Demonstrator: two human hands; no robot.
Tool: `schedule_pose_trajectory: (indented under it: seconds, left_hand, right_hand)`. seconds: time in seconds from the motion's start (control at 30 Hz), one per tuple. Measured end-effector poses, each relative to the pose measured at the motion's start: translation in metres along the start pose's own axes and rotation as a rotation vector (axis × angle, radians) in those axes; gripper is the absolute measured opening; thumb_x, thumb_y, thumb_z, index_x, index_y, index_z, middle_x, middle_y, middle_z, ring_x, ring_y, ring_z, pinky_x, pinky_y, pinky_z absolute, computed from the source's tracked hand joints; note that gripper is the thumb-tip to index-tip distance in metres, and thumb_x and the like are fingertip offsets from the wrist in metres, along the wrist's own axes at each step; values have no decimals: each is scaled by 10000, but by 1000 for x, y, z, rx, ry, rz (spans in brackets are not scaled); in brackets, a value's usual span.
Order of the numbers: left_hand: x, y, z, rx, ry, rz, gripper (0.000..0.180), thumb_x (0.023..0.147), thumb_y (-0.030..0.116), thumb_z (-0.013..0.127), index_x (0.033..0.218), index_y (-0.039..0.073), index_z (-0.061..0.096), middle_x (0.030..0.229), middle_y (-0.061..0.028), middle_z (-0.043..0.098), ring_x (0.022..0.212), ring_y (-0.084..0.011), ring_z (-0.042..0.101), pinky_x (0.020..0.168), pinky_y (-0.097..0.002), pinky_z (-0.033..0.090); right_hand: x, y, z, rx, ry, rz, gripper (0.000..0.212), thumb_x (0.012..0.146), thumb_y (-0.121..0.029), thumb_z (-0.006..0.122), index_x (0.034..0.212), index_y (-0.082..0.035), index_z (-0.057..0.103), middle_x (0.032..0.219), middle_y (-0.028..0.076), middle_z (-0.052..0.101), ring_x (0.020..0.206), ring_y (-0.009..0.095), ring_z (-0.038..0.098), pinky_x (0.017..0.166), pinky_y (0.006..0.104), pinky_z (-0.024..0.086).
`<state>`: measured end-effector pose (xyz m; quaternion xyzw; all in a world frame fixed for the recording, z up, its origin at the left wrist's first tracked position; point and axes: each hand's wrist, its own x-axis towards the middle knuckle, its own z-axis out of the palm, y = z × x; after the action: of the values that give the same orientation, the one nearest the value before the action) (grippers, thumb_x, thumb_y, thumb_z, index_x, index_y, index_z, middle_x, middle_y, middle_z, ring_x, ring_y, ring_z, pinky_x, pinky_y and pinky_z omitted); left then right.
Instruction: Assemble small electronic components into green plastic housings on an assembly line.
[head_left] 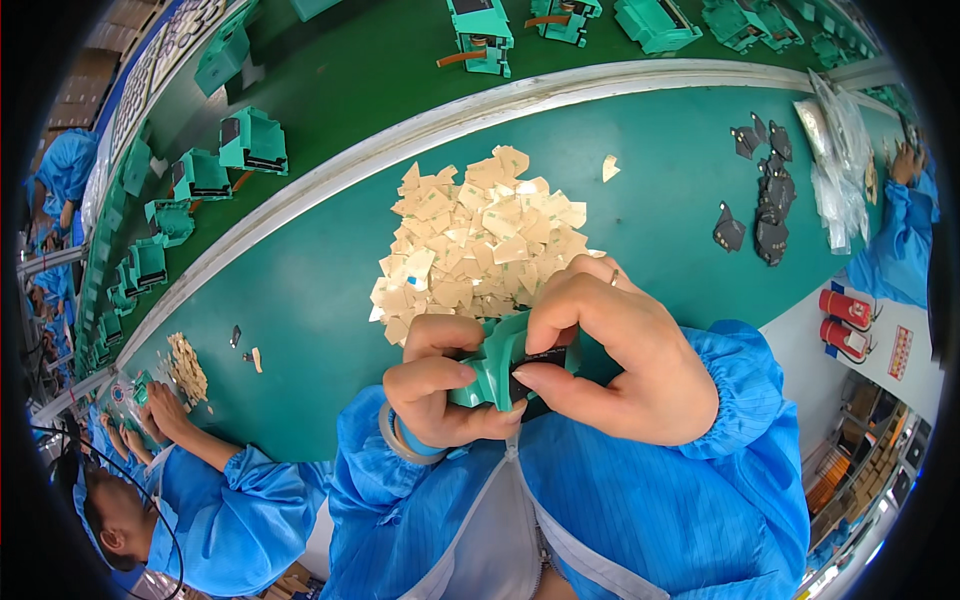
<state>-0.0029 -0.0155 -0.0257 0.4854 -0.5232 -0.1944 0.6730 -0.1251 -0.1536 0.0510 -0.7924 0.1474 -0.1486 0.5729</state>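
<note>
Close to my chest, my left hand is closed round a small green plastic housing, with its thumb and fingers on the left side. My right hand pinches a flat black piece between thumb and forefinger, against the right side of the housing. Fingers hide part of the housing, and I cannot tell whether the black piece is fixed to it. Just beyond my hands lies a broad heap of cream paper-like scraps, spread over the green table.
Beyond a pale rail, a green belt carries several green housings, some with orange ribbon cables. Black pieces and clear plastic bags lie to the right. Co-workers in blue sit at left and right.
</note>
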Motion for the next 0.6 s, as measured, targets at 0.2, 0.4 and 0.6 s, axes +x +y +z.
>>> schedule_pose_trajectory:
  seconds: [0.2, 0.4, 0.6]
  left_hand:
    - [0, 2, -3, 71, -26, -4, 603, 604, 168, 842, 1017, 94, 409, 904, -164, 486, 703, -197, 528, 546, -295, 437]
    - [-3, -2, 2, 22, -48, 83, 661, 628, 242, 817, 1089, 125, 357, 860, -167, 486, 636, -198, 502, 523, -292, 425]
    - [2, -3, -2, 102, -91, 93, 634, 654, 196, 807, 1106, 137, 367, 904, -180, 487, 593, -196, 497, 495, -296, 418]
  right_hand:
    - [2, 2, -4, -129, -10, -54, 317, 659, -23, 726, 925, -49, 556, 806, 42, 529, 792, 199, 477, 741, 309, 371]
    - [13, 48, -12, 173, 178, 141, 576, 690, -36, 713, 1185, -36, 419, 926, 51, 484, 887, 141, 461, 799, 277, 387]
    - [4, 21, -12, 336, -225, 159, 534, 715, -103, 733, 1165, -27, 456, 975, 73, 557, 975, 163, 524, 851, 300, 406]
